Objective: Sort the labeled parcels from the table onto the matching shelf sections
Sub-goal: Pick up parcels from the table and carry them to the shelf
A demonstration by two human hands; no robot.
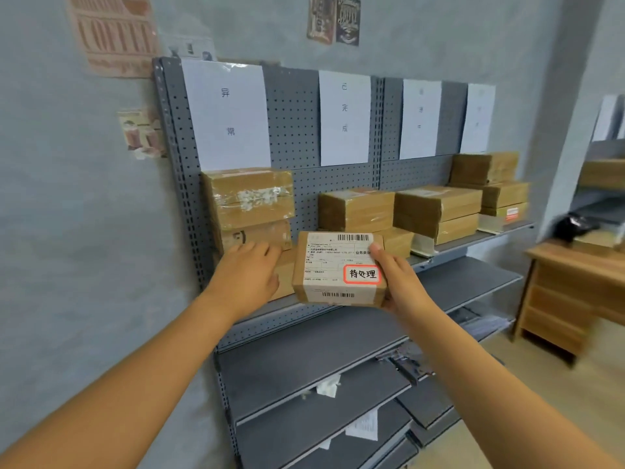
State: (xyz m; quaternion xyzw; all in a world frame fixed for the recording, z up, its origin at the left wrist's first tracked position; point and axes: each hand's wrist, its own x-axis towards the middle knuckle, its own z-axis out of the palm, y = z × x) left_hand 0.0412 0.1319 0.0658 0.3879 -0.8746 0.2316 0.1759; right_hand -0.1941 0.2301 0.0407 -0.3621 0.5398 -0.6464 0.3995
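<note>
1. Held parcel: small carton with a shipping label and a red-bordered sticker, carried in front of the top shelf, facing the camera.
2. Right hand: grips the parcel's right edge, thumb curled over the label.
3. Left hand: fingers straight, palm resting on a carton at the shelf's left end, below the left stack.
4. Section signs: four white sheets above the shelf; the two rightmost are too faint to read.
5. Risk, misfiling: the sticker must be matched to a sign; guessing puts it in the wrong section.
6. Risk, drop: a one-sided grip may let the parcel tip.
7. Risk, toppling: nudging the left stack could shift it.
</note>
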